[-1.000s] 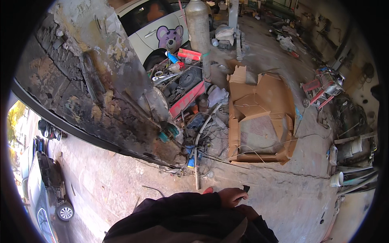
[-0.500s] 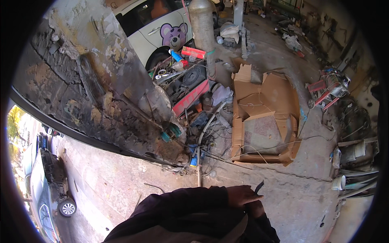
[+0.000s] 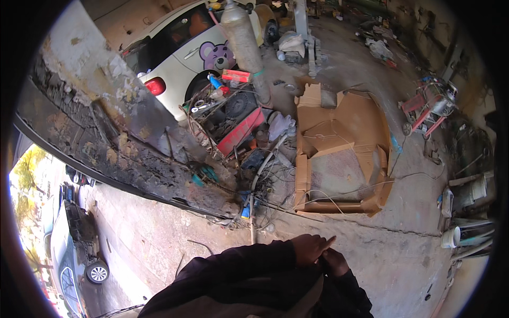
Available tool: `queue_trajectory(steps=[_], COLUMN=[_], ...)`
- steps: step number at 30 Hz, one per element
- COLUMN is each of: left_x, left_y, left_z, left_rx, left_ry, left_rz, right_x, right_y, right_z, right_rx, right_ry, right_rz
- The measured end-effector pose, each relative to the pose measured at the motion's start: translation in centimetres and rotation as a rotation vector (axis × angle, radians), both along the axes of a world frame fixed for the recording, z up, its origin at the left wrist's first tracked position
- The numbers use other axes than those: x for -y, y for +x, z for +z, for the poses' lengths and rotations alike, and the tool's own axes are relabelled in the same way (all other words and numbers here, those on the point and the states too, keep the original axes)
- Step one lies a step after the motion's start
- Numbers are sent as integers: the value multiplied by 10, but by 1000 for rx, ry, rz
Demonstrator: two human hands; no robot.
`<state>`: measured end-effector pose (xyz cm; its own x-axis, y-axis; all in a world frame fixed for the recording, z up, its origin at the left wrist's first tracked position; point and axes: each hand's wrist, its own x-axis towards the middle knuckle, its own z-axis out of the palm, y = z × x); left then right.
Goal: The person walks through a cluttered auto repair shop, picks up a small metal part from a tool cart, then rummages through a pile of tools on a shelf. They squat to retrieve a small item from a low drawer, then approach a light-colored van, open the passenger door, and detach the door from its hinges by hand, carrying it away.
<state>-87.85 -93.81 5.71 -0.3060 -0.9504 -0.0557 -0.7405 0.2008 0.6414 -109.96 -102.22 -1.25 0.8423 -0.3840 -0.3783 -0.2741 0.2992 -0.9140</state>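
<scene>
Both hands meet in front of my body at the lower middle, dark sleeves reaching almost to the wrists. My left hand [image 3: 309, 248] is closed, with one finger or thumb sticking out to the right. Just below and right of it, my right hand [image 3: 337, 263] has its fingers bent in against the left. Whatever lies between them is hidden and too dark to make out. Beyond the hands, a flattened, cut-open cardboard box [image 3: 366, 124] rests on the concrete floor.
A cluttered pile holds a red metal piece [image 3: 241, 131], cables and hoses, beside a tall gas cylinder [image 3: 245, 42]. Behind stands a white car [image 3: 185, 53] with a bear sticker. A peeling wall [image 3: 122, 127] rises at left. A red-framed wheeled cart [image 3: 429, 106] and white buckets [image 3: 451, 237] line the right.
A dark strip that stuck up beside my hands no longer shows. The hands have shifted slightly left and up, and the view has turned a little, showing more of the car.
</scene>
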Motion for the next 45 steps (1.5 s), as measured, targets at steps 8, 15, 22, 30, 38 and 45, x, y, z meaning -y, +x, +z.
queue_trajectory(steps=[8, 15, 22, 30, 38, 45], left_x=[81, 154, 237, 379, 493, 595], left_y=[-68, -109, -146, -218, -244, -284], left_z=[28, 21, 14, -5, 14, 11], left_rx=[26, 191, 282, -201, -45, -82], left_ry=[254, 67, -104, 410, -230, -232], left_rz=[-2, -135, -216, -390, -577, -629], right_x=[78, 112, 168, 257, 343, 452], right_y=[-82, -126, -168, -208, -257, -304], right_z=[5, 19, 18, 66, 38, 9], right_rx=[53, -65, -55, 21, -199, -151], right_ry=[-932, -702, -992, 367, -504, -550], right_rz=[3, -260, -338, -955, -769, -517])
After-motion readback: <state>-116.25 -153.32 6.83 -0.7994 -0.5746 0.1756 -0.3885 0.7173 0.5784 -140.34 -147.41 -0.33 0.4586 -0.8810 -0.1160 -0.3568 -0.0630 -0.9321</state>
